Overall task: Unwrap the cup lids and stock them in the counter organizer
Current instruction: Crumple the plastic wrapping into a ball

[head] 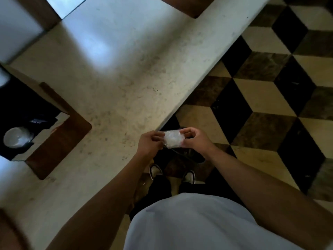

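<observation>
While your left hand [150, 142] and right hand [195, 139] pinch opposite ends of the small clear crinkled plastic-wrapped lid packet [173, 139], treat it as light, slippery film; grip the loose edges.

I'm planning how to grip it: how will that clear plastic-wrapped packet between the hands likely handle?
The plastic-wrapped packet looks crinkly and thin, so probably light and floppy. Its glossy film may be slippery. Left hand and right hand pinch it at opposite ends, suggesting little weight.
</observation>
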